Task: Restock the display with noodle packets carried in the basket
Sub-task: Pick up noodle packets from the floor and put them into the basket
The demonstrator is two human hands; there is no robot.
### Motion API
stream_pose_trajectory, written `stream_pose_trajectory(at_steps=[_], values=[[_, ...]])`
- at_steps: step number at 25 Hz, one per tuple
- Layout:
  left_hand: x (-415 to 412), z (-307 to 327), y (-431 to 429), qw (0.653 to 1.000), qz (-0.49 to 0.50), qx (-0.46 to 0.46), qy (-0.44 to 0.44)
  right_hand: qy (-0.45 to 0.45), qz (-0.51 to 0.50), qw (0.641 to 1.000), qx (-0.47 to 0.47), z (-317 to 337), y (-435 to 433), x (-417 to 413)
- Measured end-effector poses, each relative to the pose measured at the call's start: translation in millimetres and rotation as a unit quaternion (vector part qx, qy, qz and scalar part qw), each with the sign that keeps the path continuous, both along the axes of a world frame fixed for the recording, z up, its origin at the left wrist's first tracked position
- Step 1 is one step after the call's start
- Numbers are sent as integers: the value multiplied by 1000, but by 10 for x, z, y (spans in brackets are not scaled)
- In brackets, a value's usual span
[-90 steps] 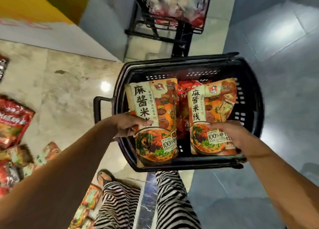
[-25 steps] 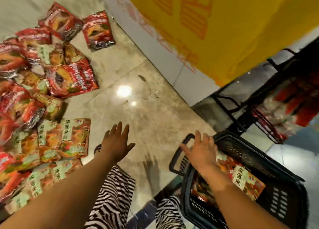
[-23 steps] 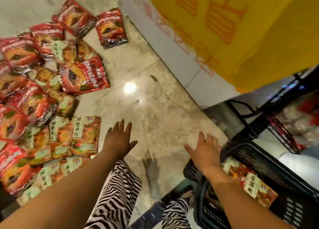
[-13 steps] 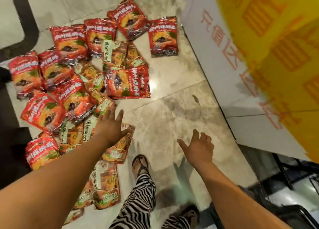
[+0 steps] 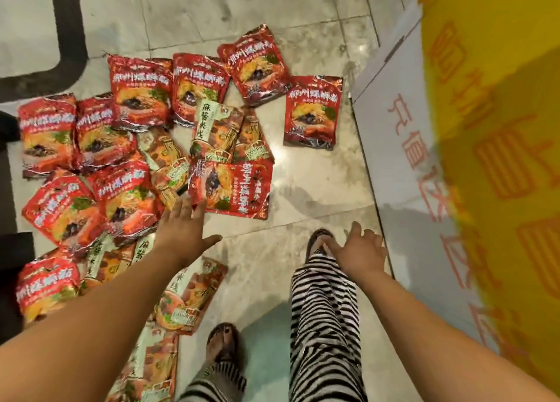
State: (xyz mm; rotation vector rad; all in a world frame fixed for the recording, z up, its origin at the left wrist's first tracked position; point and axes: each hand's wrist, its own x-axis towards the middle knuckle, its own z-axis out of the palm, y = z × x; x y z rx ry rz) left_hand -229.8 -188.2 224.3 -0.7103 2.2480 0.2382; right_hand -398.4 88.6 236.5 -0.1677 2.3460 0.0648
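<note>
Several red noodle packets (image 5: 231, 188) and orange-and-cream noodle packets (image 5: 216, 130) lie scattered on the marble floor at the left and centre. My left hand (image 5: 181, 235) hovers with fingers spread over the near edge of the pile and holds nothing. My right hand (image 5: 360, 250) is out to the right above my foot, fingers apart and empty. The basket is out of view.
A white and yellow display base (image 5: 454, 159) with red lettering runs along the right side. My legs in zebra-striped trousers (image 5: 324, 319) and sandals stand on the floor at the bottom. A dark strip (image 5: 68, 22) edges the floor at the upper left.
The view has swung left from the basket to the pile on the floor. Both hands, which held a packet each in the basket, are now empty and spread over the floor.
</note>
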Motion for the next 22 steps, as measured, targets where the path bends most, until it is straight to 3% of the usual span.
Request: stream_pose_trajectory(at_steps=[8, 17, 22], values=[[-1136, -1478, -347, 996, 66, 11, 63, 34, 83, 996, -27, -1557, -777, -1550], [-1451, -3086, -1099, 991, -60, 10, 117, 167, -28, 978, -126, -3485, -1508, -2407], [-1620, -3398, -1305, 986, -93, 100, 92, 210, -60, 964, -153, -3930, -1600, -2724]])
